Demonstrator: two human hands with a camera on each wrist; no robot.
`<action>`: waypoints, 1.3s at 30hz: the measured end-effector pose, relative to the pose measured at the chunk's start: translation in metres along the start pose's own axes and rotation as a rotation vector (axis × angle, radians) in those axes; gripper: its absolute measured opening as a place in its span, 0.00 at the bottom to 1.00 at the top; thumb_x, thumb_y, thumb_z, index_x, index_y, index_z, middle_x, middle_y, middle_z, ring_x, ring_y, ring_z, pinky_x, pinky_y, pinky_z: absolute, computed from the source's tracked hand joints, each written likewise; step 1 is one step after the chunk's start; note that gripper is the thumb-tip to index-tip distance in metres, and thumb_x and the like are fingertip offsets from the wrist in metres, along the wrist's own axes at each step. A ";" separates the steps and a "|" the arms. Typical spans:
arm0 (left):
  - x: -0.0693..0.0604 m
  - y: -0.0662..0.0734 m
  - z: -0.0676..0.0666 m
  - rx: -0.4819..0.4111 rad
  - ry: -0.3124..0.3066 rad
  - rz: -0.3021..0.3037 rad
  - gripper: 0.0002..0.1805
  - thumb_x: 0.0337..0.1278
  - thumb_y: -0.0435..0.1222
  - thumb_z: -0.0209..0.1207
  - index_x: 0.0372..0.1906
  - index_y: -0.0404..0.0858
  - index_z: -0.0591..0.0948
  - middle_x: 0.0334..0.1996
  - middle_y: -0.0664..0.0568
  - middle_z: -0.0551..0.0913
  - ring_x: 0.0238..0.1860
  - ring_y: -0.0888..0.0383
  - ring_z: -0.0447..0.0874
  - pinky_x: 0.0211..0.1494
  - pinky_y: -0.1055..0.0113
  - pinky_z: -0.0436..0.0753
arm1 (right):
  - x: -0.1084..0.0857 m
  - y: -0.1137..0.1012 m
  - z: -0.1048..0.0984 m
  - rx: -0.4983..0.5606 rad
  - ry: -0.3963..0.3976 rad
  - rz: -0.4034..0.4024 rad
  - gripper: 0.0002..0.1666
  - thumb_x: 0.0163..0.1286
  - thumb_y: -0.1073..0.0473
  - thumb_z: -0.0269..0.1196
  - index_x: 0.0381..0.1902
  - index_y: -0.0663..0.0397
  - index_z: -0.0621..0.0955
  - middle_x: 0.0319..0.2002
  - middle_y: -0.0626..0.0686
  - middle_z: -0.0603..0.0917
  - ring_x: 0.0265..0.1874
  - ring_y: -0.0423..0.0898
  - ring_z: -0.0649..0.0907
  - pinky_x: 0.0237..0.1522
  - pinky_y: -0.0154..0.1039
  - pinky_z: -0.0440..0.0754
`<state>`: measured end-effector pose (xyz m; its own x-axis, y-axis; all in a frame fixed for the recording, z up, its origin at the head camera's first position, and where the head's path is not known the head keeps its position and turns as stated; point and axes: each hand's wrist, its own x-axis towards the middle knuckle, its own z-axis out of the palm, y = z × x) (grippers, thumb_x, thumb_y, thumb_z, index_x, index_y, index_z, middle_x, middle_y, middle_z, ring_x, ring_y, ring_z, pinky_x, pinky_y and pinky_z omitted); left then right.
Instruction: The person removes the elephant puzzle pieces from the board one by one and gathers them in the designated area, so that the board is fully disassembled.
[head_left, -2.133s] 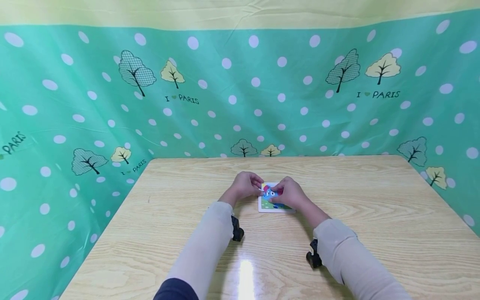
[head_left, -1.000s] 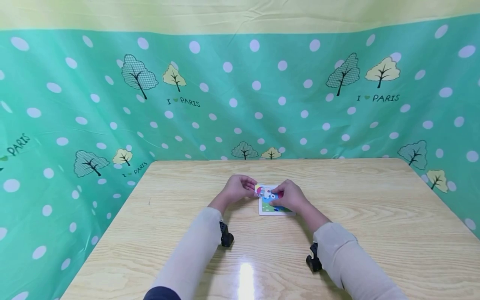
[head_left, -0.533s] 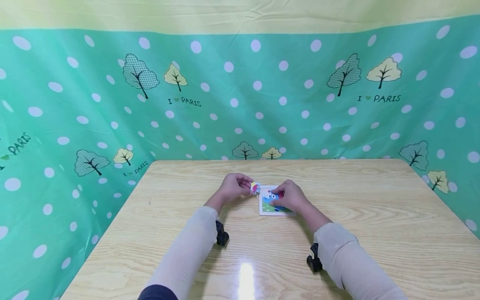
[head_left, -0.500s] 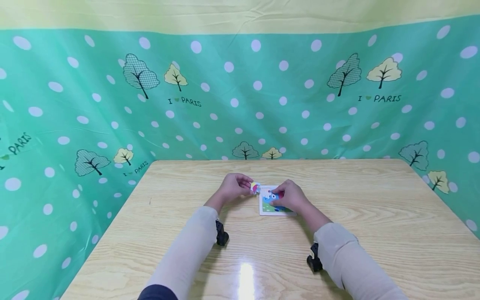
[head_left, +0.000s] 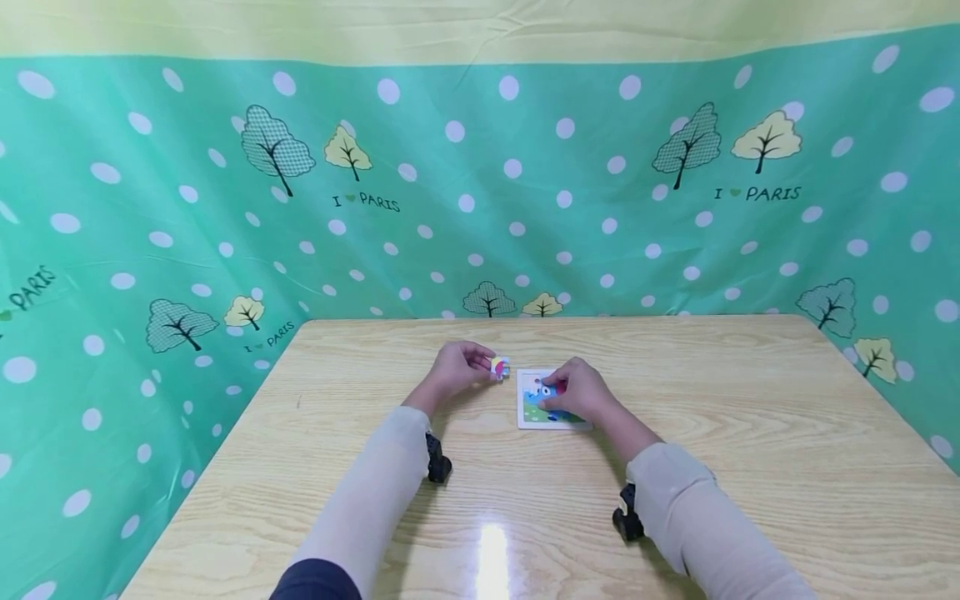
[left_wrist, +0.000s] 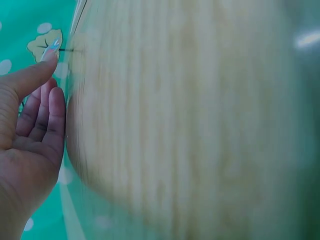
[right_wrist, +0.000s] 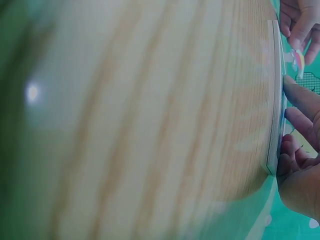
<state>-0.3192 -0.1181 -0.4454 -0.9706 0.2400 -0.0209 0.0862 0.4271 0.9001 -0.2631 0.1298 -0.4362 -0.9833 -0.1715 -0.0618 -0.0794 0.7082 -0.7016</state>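
Note:
A small jigsaw puzzle piece point(head_left: 500, 367), pink, yellow and blue with knobbed edges, is pinched between the thumb and fingers of my left hand point(head_left: 455, 369), just off the puzzle's upper left corner. The framed puzzle point(head_left: 531, 421) lies flat on the table; its picture shows a blue figure over green ground. My right hand point(head_left: 583, 390) rests on the puzzle, thumb and fingertips touching its surface and covering its right part. In the right wrist view those fingertips point(right_wrist: 292, 85) meet the puzzle's top face. In the left wrist view only a sliver of the piece point(left_wrist: 53, 45) shows at the thumb tip.
The wooden table point(head_left: 360, 517) spreads around both hands, with a bright light reflection near the front. A green dotted cloth point(head_left: 480, 183) with printed trees hangs behind it and at the sides. A black wrist camera point(head_left: 628, 512) sits under each forearm.
My left hand has moved left, drawing the puzzle piece off the puzzle's upper left corner and away from it. My right hand stays on the puzzle.

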 end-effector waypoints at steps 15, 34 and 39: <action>0.009 0.000 -0.007 0.046 0.009 -0.022 0.20 0.49 0.23 0.75 0.49 0.31 0.86 0.39 0.46 0.86 0.42 0.54 0.85 0.47 0.68 0.86 | -0.002 -0.001 -0.003 -0.006 -0.003 0.000 0.23 0.60 0.61 0.79 0.52 0.63 0.88 0.48 0.58 0.78 0.46 0.53 0.77 0.57 0.49 0.78; 0.010 0.003 -0.013 0.193 0.004 -0.096 0.15 0.59 0.28 0.72 0.51 0.32 0.87 0.40 0.48 0.84 0.41 0.56 0.79 0.47 0.68 0.81 | -0.001 0.000 0.000 -0.011 -0.004 -0.007 0.23 0.61 0.60 0.78 0.53 0.62 0.88 0.48 0.57 0.77 0.46 0.53 0.76 0.56 0.49 0.78; 0.009 0.002 -0.014 0.174 0.006 -0.079 0.16 0.58 0.28 0.72 0.51 0.31 0.86 0.41 0.47 0.84 0.42 0.56 0.79 0.48 0.68 0.81 | -0.001 0.000 0.000 -0.012 -0.003 -0.010 0.23 0.60 0.60 0.79 0.53 0.62 0.88 0.48 0.57 0.77 0.46 0.53 0.76 0.56 0.49 0.78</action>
<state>-0.3307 -0.1270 -0.4380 -0.9771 0.1947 -0.0854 0.0468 0.5888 0.8069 -0.2624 0.1298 -0.4360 -0.9820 -0.1804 -0.0567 -0.0912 0.7142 -0.6939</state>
